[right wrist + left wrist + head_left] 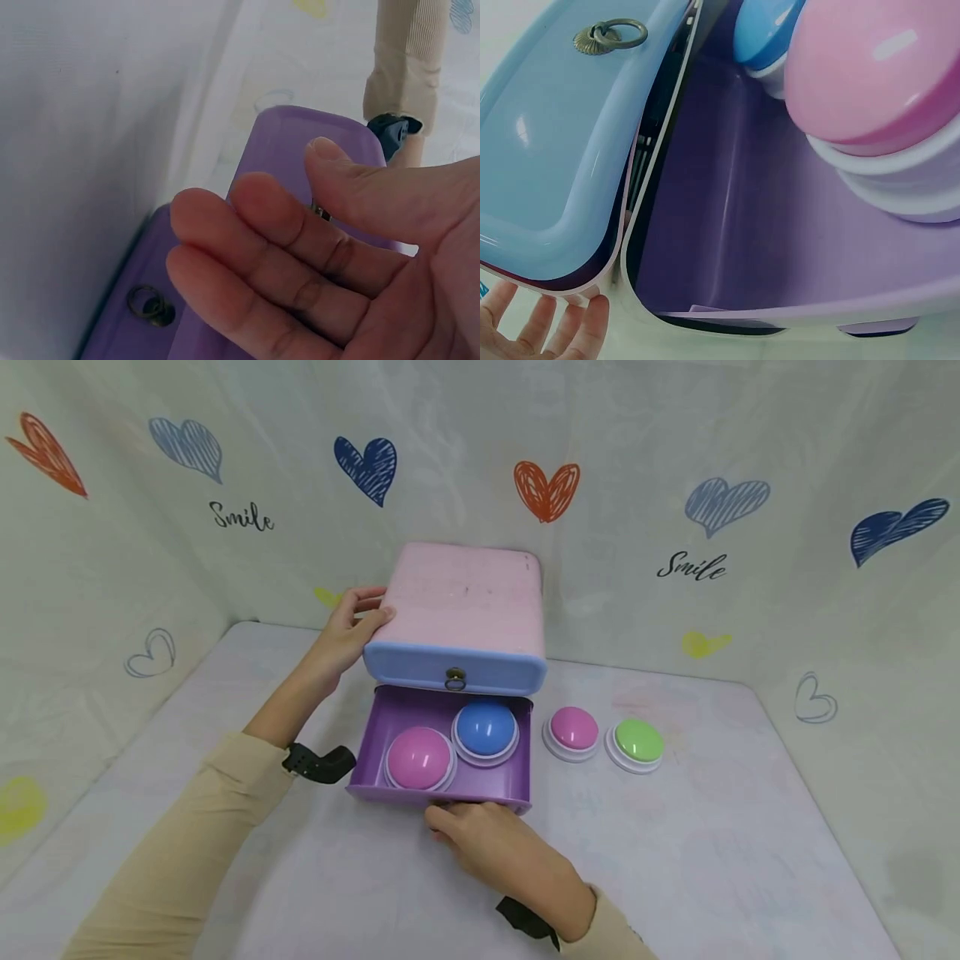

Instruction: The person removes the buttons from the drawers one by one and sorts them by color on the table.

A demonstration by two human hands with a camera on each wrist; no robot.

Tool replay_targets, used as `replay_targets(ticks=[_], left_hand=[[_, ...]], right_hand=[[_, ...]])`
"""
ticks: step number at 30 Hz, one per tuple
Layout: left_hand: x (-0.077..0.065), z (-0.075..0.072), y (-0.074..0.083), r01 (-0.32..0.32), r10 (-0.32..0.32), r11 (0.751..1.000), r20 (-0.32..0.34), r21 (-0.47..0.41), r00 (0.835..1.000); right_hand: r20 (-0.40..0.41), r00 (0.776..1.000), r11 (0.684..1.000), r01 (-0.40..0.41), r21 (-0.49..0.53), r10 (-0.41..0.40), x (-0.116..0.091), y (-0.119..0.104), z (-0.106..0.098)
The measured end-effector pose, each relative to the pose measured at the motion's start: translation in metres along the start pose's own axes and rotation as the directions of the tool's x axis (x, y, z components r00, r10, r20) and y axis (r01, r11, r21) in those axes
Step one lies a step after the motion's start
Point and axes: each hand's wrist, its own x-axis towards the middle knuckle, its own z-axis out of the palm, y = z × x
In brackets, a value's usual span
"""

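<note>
A small chest of drawers with a pink top (468, 593) stands against the backdrop. Its blue top drawer front (487, 670) carries a brass ring pull. Below, a purple drawer (367, 764) is pulled out, holding a pink domed push button (418, 758) and a blue one (486, 728). My left hand (352, 631) rests on the chest's left side, thumb on its top edge. In front of the purple drawer is my right hand (495, 843), thumb and fingers apart around its metal pull (321, 212), which the fingers partly hide.
Right of the drawer, a smaller pink push button (574, 728) and a green push button (639, 740) sit on the white-covered table (720, 843). In the right wrist view another purple drawer front (112, 334) shows, with a ring pull. A heart-printed backdrop (622, 435) rises behind.
</note>
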Motion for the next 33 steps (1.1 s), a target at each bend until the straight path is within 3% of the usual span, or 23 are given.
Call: replay_targets(ticks=[14,24,29,33], left_hand=[[0.0,0.0,-0.001,0.0,0.0,1.0,0.007,0.001,1.0],[-0.001,0.0,0.0,-0.002,0.002,1.0,0.002,-0.001,1.0],[-0.001,0.0,0.001,0.001,-0.001,1.0,0.0,-0.002,1.0],[-0.001,-0.001,0.002,-0.002,0.002,1.0,-0.001,-0.006,1.0]], right_hand=[[0.0,1.0,0.997,0.025,-0.07,-0.025,-0.006,-0.011,0.004],[0.024,1.0,0.995,-0.014,-0.1,0.016,-0.009,-0.015,0.002],[0.098,0.993,0.993,-0.051,-0.102,0.061,-0.01,-0.016,-0.001],[0.197,0.975,0.994,-0.092,-0.056,0.101,-0.011,-0.015,-0.009]])
